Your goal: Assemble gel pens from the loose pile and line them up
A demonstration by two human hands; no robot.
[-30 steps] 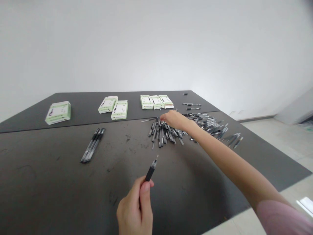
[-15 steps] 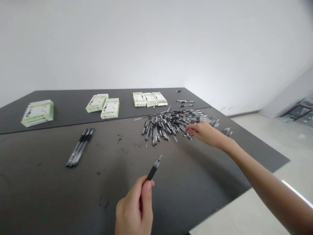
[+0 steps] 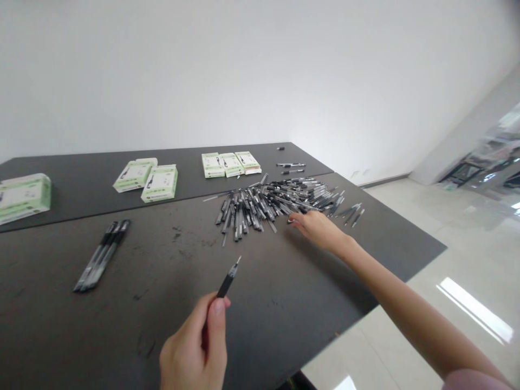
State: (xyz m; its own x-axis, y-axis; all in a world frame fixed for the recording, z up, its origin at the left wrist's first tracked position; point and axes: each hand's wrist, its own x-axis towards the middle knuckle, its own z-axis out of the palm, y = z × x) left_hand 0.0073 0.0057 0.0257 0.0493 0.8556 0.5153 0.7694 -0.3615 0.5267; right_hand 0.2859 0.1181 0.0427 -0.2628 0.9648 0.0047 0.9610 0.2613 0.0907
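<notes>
My left hand (image 3: 195,346) grips an uncapped black pen (image 3: 227,280), its tip pointing up and away from me. At the near right edge of a big pile of pens and pen parts (image 3: 247,208), my right hand (image 3: 314,227) has its fingers pinched together. Something small seems to be at those fingertips, but I cannot make out what. Several capped pens (image 3: 101,257) lie side by side on the dark table (image 3: 162,303), left of my left hand.
Green and white pen boxes stand along the back: one box (image 3: 26,196) at far left, a pair (image 3: 160,183) beside it, three more (image 3: 229,164) behind the pile. A few loose pens (image 3: 290,165) lie at the back right. The table's right edge drops to a pale floor (image 3: 406,330).
The view has turned slightly right, so things sit further left. My right hand has lowered a little toward the table at the pile's edge. My left hand still holds the uncapped pen.
</notes>
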